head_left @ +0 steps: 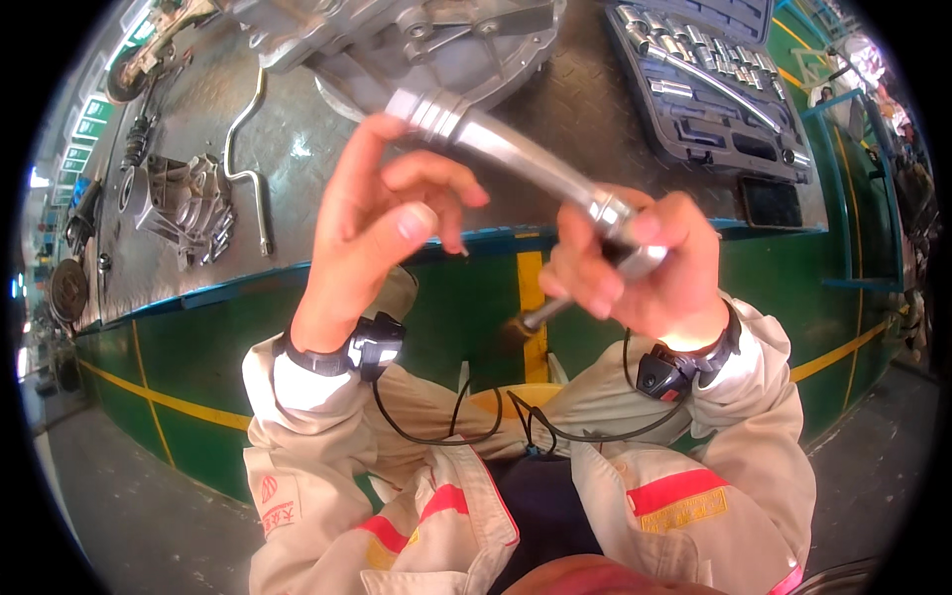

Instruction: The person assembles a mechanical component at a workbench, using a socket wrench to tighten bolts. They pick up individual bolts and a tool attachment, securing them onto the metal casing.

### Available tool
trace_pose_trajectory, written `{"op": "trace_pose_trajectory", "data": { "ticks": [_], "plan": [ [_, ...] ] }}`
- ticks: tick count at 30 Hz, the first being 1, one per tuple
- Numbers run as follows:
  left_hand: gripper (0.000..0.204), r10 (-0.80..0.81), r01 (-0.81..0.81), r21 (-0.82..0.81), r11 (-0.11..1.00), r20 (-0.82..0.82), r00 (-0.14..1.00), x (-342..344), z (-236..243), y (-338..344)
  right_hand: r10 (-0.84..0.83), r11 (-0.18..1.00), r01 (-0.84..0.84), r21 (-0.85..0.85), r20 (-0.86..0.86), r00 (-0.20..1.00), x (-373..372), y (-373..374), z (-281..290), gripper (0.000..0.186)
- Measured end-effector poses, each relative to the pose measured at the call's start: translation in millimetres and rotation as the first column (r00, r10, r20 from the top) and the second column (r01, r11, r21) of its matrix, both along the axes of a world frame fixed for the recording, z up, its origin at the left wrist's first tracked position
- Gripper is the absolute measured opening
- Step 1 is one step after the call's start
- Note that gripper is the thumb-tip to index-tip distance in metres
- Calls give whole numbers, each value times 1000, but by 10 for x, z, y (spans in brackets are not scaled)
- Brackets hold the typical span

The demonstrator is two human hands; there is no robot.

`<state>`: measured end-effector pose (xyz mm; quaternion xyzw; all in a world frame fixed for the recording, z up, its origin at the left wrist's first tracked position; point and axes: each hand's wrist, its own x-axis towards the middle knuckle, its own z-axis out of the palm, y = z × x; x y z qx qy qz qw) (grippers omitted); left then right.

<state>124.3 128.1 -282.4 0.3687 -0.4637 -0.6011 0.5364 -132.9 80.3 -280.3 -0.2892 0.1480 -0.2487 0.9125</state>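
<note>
Head view: my right hand (650,263) is clamping the socket wrench (526,159), which is slanting before the metal housing (496,50); my left hand (367,223) is curling near its socket (426,111), fingers apart, contact looking unclear.

The left forearm (305,412) reaches upward to a raised left hand (357,233), thumb and fingers loosely bent and apart, while the right forearm (754,367) angles inward to a right hand (654,268) with thumb and fingers curled into a grip.
</note>
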Motion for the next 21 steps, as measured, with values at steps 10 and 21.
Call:
{"op": "trace_pose_trajectory", "data": {
  "ticks": [10,21],
  "plan": [
    [46,-500,471,235,850,638,586,201,17,232,-249,935,156,317,280,927,190,-13,-157,35],
    [40,-358,379,107,919,626,692,315,94,364,-219,934,110,339,303,928,345,12,-202,36]
  ]
}}
